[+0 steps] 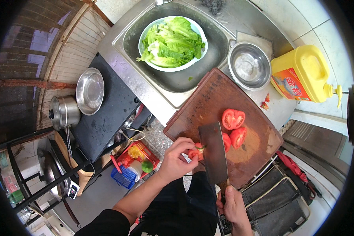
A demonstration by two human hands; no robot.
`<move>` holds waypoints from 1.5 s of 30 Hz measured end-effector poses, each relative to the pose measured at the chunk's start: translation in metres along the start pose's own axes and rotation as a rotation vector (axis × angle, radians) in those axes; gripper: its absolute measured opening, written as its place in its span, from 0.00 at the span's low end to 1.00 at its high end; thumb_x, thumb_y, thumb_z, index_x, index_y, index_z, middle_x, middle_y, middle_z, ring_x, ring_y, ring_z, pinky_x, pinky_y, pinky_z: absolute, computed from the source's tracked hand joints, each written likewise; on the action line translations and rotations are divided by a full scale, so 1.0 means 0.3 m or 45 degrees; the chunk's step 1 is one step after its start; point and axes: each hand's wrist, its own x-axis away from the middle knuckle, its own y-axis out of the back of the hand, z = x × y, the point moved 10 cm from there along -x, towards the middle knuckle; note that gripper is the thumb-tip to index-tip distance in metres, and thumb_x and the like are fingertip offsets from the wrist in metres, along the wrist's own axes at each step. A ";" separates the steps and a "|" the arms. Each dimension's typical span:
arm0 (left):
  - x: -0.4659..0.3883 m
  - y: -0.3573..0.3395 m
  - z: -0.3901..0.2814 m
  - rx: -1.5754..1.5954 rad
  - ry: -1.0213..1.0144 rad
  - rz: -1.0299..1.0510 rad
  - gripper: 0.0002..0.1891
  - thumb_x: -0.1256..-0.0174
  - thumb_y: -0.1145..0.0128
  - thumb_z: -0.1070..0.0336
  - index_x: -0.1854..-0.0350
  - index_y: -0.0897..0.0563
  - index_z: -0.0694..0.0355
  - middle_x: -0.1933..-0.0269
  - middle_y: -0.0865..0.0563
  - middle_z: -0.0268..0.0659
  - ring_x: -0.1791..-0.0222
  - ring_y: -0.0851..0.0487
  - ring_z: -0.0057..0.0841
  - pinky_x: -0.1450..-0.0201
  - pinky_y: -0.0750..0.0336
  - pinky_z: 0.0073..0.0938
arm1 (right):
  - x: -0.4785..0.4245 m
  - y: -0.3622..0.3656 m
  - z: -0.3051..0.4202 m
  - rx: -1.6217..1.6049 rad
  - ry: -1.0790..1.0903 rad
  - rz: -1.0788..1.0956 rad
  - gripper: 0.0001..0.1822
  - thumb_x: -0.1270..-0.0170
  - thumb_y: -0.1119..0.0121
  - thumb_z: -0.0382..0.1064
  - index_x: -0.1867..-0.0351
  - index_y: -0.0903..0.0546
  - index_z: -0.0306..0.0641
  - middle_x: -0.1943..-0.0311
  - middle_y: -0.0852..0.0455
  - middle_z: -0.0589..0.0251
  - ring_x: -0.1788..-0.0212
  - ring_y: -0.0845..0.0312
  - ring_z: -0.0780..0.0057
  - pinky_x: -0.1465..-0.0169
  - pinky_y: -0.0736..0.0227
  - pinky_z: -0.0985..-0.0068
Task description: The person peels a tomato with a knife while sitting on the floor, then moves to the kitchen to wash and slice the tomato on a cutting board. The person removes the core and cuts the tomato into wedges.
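My right hand (pixel 232 204) grips the wooden handle of a cleaver (pixel 214 153), its broad blade held over the near part of a brown cutting board (pixel 194 118). Between the thumb and fingers of my left hand (pixel 177 159) is a tomato piece (pixel 195 153) with a green stem end, close to the left side of the blade. Cut tomato pieces (pixel 238 137) rest on the board right of the cleaver, red flesh showing. One of them is partly hidden by the blade.
Beyond the board, a steel sink (pixel 215 56) holds a white colander (pixel 205 35) of lettuce (pixel 174 44). A steel bowl (pixel 249 66), tomato scraps (pixel 265 103) and a yellow jug (pixel 305 73) stand or lie on the right counter. At left, a dark shelf (pixel 109 118) carries a steel basin (pixel 90 91).
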 end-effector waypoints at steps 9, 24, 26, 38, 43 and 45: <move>0.007 0.007 0.001 -0.011 0.091 -0.040 0.15 0.47 0.29 0.78 0.56 0.17 0.65 0.47 0.18 0.39 0.61 0.11 0.19 0.74 0.19 0.15 | 0.015 0.021 0.023 -0.052 -0.015 -0.051 0.31 0.17 0.63 0.62 0.68 0.26 0.36 0.81 0.26 0.68 0.81 0.32 0.80 0.77 0.34 0.79; 0.002 -0.062 -0.050 -0.373 0.038 -0.026 0.28 0.55 0.21 0.73 0.51 0.24 0.63 0.48 0.18 0.44 0.51 0.14 0.34 0.51 0.18 0.30 | 0.007 0.328 0.018 0.824 0.609 -1.376 0.17 0.27 0.39 0.35 0.44 0.25 0.27 0.56 0.22 0.42 0.53 0.23 0.45 0.47 0.27 0.61; 0.000 -0.074 -0.065 -0.421 -0.004 -0.022 0.27 0.55 0.22 0.74 0.51 0.24 0.63 0.50 0.17 0.45 0.52 0.14 0.38 0.50 0.18 0.33 | -0.012 0.305 0.041 0.813 0.669 -1.445 0.18 0.31 0.35 0.34 0.45 0.25 0.27 0.53 0.24 0.43 0.49 0.25 0.43 0.43 0.29 0.60; 0.020 -0.100 -0.093 -0.415 -0.178 -0.049 0.25 0.52 0.28 0.78 0.50 0.23 0.62 0.51 0.15 0.45 0.53 0.13 0.46 0.53 0.17 0.36 | 0.009 0.097 0.265 0.891 1.228 -0.924 0.23 0.47 0.23 0.34 0.50 0.21 0.37 0.55 0.19 0.55 0.54 0.21 0.54 0.50 0.24 0.61; 0.019 -0.109 -0.121 -0.466 -0.234 -0.011 0.25 0.52 0.30 0.78 0.49 0.21 0.60 0.49 0.14 0.43 0.52 0.12 0.45 0.55 0.15 0.37 | -0.136 -0.086 0.370 1.086 1.295 -0.447 0.15 0.40 0.32 0.34 0.52 0.21 0.38 0.57 0.23 0.58 0.55 0.20 0.58 0.57 0.19 0.65; 0.018 -0.112 -0.126 -0.457 -0.238 0.000 0.25 0.52 0.30 0.78 0.48 0.20 0.60 0.48 0.14 0.43 0.51 0.12 0.45 0.55 0.15 0.37 | -0.166 -0.096 0.377 1.176 1.349 -0.384 0.15 0.41 0.33 0.34 0.54 0.22 0.38 0.58 0.24 0.58 0.55 0.20 0.58 0.57 0.19 0.64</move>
